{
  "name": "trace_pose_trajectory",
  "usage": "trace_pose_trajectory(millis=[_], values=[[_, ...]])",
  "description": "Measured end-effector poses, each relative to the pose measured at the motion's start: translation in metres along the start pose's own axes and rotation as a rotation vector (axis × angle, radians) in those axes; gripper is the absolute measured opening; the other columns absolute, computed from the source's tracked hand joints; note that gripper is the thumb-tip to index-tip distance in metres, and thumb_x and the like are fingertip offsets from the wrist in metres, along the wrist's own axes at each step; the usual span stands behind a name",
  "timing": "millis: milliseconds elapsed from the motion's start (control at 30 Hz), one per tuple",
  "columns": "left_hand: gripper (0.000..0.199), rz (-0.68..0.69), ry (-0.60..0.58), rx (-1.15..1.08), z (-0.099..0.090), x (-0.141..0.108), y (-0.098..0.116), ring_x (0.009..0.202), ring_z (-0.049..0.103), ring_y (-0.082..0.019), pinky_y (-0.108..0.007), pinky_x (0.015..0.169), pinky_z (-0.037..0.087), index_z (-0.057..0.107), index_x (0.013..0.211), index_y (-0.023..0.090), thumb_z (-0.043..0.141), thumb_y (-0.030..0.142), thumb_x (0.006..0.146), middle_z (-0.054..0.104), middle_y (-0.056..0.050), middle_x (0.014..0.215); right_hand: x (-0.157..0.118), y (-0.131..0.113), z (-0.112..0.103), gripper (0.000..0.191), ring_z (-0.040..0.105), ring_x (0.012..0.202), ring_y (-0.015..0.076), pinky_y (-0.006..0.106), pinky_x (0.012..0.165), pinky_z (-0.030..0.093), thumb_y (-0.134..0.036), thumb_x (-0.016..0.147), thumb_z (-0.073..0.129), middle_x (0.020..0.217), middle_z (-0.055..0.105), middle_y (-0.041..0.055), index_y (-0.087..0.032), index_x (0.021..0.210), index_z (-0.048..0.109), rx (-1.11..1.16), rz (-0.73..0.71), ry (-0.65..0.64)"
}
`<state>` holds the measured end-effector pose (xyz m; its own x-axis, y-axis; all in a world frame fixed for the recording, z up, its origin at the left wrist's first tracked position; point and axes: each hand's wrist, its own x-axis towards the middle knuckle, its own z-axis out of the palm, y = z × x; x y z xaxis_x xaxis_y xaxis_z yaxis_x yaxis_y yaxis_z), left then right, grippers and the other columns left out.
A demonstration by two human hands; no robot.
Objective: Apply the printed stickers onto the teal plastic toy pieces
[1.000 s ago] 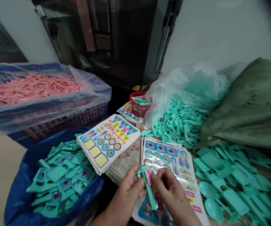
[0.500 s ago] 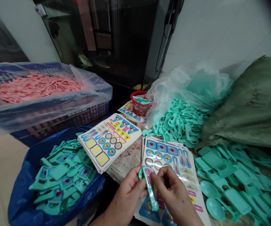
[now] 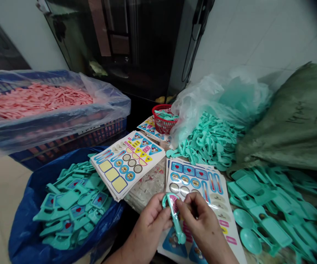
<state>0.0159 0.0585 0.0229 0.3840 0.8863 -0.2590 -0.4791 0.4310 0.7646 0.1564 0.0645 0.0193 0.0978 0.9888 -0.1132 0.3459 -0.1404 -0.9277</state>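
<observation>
My left hand (image 3: 154,220) is closed around the side of a teal plastic toy piece (image 3: 178,228), pinching it between thumb and fingers. The toy has a curved head and a narrow handle pointing down and toward me. A pink fan-shaped sticker (image 3: 173,202) lies on its head. From the right, my right hand (image 3: 198,212) has its fingers curled, with a fingertip pressed at the sticker's edge; its other fingertips are partly hidden. Beneath both hands is a stack of sticker sheets (image 3: 216,212) printed with hearts, thermometers and dials.
Teal pieces with heart stickers fill a blue bag (image 3: 23,220) at left. A second sheet stack (image 3: 114,150) lies nearby. Behind are a red basket (image 3: 164,126) and a teal pile (image 3: 210,139). Loose teal toys (image 3: 274,231) and a green sack (image 3: 287,124) are at right; a crate (image 3: 114,126) holds pink pieces.
The view has shifted slightly. My hands stay almost in place around the toy, and the pink sticker's visible face now catches more light.
</observation>
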Motion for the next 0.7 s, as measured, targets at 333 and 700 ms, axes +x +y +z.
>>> trace_pose_trajectory(millis=[333,700], values=[[0.024,0.026,0.164,0.36,-0.008,0.001,-0.009,0.074,0.057,-0.013,-0.021,0.067,0.046,0.061,0.087,0.019,0.063,0.042,0.078,0.063,0.002,0.078,0.003,0.005,-0.011,0.042,0.047,0.055,0.016,0.026,0.051,0.033,-0.063,0.07,0.057,0.06,0.052,-0.0022,-0.023,0.069,0.048,-0.512,-0.093,0.016],[0.033,0.018,0.36,0.451,-0.035,0.011,0.012,0.064,0.06,-0.014,-0.022,0.059,0.05,0.057,0.095,0.021,0.061,0.048,0.077,0.063,0.003,0.071,-0.013,0.061,-0.107,0.039,0.042,0.051,0.0134,0.023,0.046,0.035,-0.059,0.079,0.045,0.053,0.039,-0.0051,-0.022,0.068,0.053,-0.415,0.073,0.258]])
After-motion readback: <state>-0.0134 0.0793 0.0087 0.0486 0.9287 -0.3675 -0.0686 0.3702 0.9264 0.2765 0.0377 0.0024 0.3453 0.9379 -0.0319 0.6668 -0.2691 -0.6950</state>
